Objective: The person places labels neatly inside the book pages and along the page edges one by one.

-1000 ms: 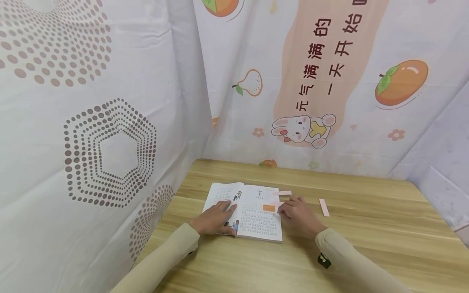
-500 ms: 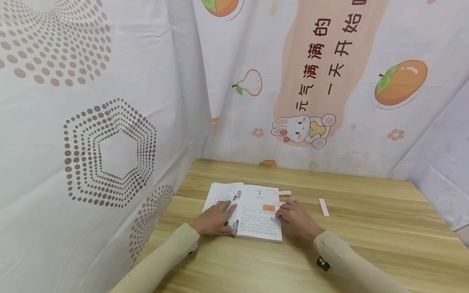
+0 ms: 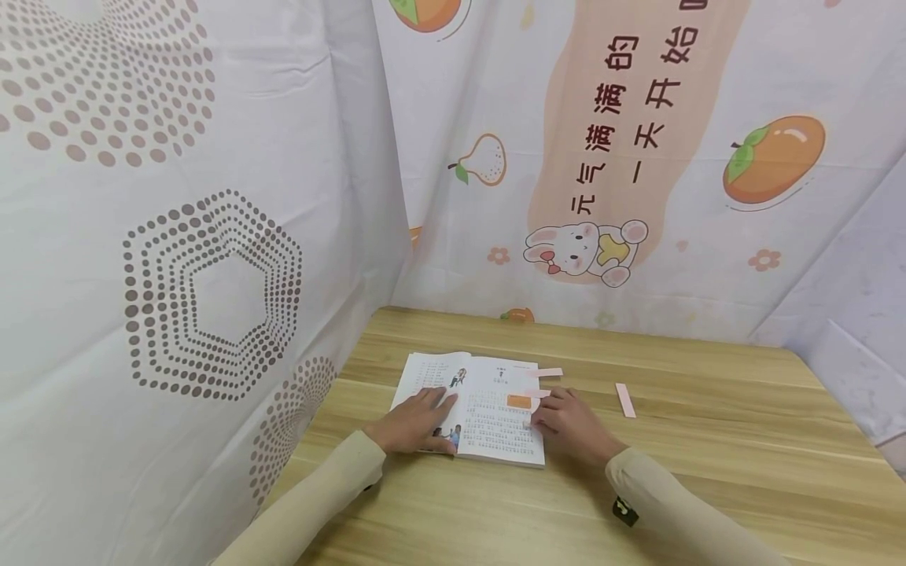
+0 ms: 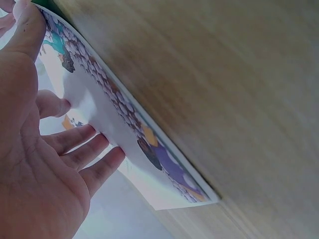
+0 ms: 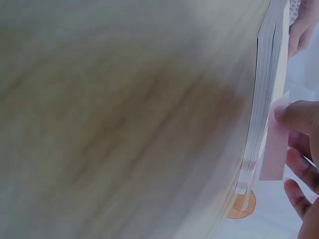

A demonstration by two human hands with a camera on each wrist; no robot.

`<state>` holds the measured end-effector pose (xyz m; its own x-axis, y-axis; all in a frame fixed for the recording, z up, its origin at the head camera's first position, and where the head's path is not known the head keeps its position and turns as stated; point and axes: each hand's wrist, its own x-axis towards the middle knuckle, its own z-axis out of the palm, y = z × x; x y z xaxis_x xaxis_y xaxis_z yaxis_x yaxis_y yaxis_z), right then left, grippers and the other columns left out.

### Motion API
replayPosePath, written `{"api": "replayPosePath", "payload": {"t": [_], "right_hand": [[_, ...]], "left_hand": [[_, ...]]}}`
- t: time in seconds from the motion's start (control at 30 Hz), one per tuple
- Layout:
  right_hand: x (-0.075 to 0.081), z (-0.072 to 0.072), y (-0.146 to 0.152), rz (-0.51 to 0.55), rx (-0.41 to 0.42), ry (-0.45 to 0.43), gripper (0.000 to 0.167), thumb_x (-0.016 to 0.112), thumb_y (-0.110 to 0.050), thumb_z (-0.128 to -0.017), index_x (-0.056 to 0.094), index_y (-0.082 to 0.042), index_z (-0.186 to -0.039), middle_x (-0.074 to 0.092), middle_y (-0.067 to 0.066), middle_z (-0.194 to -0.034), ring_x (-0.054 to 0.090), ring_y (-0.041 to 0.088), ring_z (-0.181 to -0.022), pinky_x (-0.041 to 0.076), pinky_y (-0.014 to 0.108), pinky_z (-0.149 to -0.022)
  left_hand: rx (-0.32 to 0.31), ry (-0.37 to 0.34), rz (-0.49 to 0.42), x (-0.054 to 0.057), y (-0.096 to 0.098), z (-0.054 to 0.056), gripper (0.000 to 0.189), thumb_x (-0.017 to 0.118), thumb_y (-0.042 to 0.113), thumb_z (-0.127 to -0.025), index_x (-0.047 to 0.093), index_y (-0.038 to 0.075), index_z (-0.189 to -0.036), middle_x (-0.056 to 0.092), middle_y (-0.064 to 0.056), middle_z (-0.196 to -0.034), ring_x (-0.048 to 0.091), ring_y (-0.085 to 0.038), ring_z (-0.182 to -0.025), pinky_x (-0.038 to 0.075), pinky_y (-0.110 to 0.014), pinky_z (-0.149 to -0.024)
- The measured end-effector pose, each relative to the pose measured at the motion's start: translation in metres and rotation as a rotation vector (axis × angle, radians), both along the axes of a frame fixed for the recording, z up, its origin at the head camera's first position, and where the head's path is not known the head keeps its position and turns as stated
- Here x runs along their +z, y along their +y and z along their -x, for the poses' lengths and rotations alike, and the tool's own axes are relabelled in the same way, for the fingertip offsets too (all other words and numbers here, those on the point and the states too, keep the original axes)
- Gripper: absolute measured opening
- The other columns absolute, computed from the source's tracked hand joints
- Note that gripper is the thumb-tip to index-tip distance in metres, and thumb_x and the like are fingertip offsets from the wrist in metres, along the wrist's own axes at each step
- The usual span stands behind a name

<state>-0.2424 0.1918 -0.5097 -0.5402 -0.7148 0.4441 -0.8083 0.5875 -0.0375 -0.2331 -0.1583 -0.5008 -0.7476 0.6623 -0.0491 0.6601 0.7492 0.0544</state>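
An open book (image 3: 499, 440) with printed text and pictures lies on the table. My left hand (image 3: 413, 420) rests on its left page, fingers spread, and in the left wrist view the fingertips (image 4: 115, 154) touch the illustrated page. At the outer edge of the right page, my right hand (image 3: 575, 424) pinches a pale pink paper strip (image 5: 275, 149) between thumb and fingers. Two other pink strips, an upper one (image 3: 548, 373) and a lower one (image 3: 538, 394), stick out past that edge. The right hand partly hides the page edge.
One loose pink strip (image 3: 626, 400) lies on the wooden table (image 3: 708, 440) to the right of the book. A printed cloth (image 3: 460, 259) hangs behind the table, and a dotted white cloth (image 3: 340, 259) hangs along the left.
My right hand has shifted slightly left and nearer, down the page edge, exposing more of the lower protruding strip. The left hand and the book stay put.
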Motion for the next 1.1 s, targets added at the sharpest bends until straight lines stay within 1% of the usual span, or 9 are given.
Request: {"api": "replayPosePath", "payload": {"t": [0.17, 0.33, 0.53, 0.63, 0.87, 0.97, 1.1], "right_hand": [[-0.0026, 0.0008, 0.0003, -0.004, 0.015, 0.035, 0.013, 0.087, -0.013, -0.084, 0.079, -0.017, -0.093, 0.072, -0.006, -0.093, 0.054, 0.015, -0.091, 0.046, 0.038, -0.081], [-0.0043, 0.0003, 0.0015, -0.027, 0.032, 0.052, 0.014, 0.087, -0.012, -0.083, 0.08, -0.019, -0.093, 0.072, -0.008, -0.093, 0.054, 0.017, -0.093, 0.048, 0.041, -0.085], [-0.0037, 0.0004, 0.0017, -0.026, 0.041, 0.044, 0.015, 0.088, -0.011, -0.081, 0.081, -0.018, -0.093, 0.072, -0.007, -0.093, 0.055, 0.018, -0.093, 0.048, 0.042, -0.087], [-0.0034, 0.0001, 0.0021, -0.043, 0.037, 0.036, 0.015, 0.088, -0.011, -0.081, 0.083, -0.017, -0.094, 0.073, -0.007, -0.093, 0.054, 0.017, -0.093, 0.047, 0.043, -0.087], [0.0015, -0.0018, 0.0033, -0.101, 0.042, 0.027, 0.023, 0.089, -0.012, -0.079, 0.085, -0.019, -0.1, 0.07, -0.007, -0.094, 0.057, 0.018, -0.096, 0.048, 0.047, -0.089], [0.0022, -0.0025, 0.0031, -0.157, 0.047, 0.054, 0.023, 0.088, -0.014, -0.081, 0.085, -0.02, -0.103, 0.068, -0.006, -0.094, 0.057, 0.017, -0.096, 0.048, 0.046, -0.086], [0.0028, -0.004, 0.0025, -0.237, 0.065, 0.117, 0.024, 0.087, -0.016, -0.083, 0.084, -0.021, -0.106, 0.066, -0.004, -0.096, 0.058, 0.017, -0.095, 0.047, 0.042, -0.083]], "left_hand": [[-0.009, 0.003, 0.001, 0.0006, -0.0002, -0.0003, 0.099, 0.052, 0.073, -0.092, 0.037, 0.0, -0.158, 0.039, -0.026, -0.156, 0.04, -0.038, -0.144, 0.035, -0.048, -0.117], [-0.003, -0.012, 0.001, 0.0019, -0.0001, -0.0005, 0.1, 0.053, 0.072, -0.092, 0.036, 0.0, -0.158, 0.038, -0.026, -0.157, 0.039, -0.038, -0.144, 0.034, -0.049, -0.118], [0.003, -0.026, 0.011, 0.0011, -0.0005, 0.0012, 0.1, 0.051, 0.073, -0.092, 0.033, 0.001, -0.16, 0.037, -0.027, -0.158, 0.038, -0.039, -0.145, 0.034, -0.049, -0.118], [0.002, -0.029, 0.014, 0.0005, -0.0007, 0.0014, 0.1, 0.051, 0.074, -0.092, 0.033, 0.001, -0.16, 0.037, -0.027, -0.158, 0.038, -0.039, -0.146, 0.033, -0.049, -0.118], [0.005, -0.033, -0.007, 0.0019, -0.0001, 0.0012, 0.1, 0.055, 0.072, -0.091, 0.035, 0.0, -0.158, 0.037, -0.028, -0.158, 0.038, -0.04, -0.145, 0.034, -0.051, -0.117], [0.003, -0.031, -0.011, 0.0022, 0.0001, 0.0012, 0.1, 0.055, 0.071, -0.091, 0.035, -0.001, -0.158, 0.038, -0.028, -0.157, 0.038, -0.04, -0.145, 0.034, -0.051, -0.117], [0.001, -0.033, -0.004, 0.0019, -0.0002, 0.0004, 0.1, 0.053, 0.072, -0.092, 0.034, 0.0, -0.159, 0.037, -0.027, -0.158, 0.038, -0.04, -0.145, 0.033, -0.05, -0.118]]}}
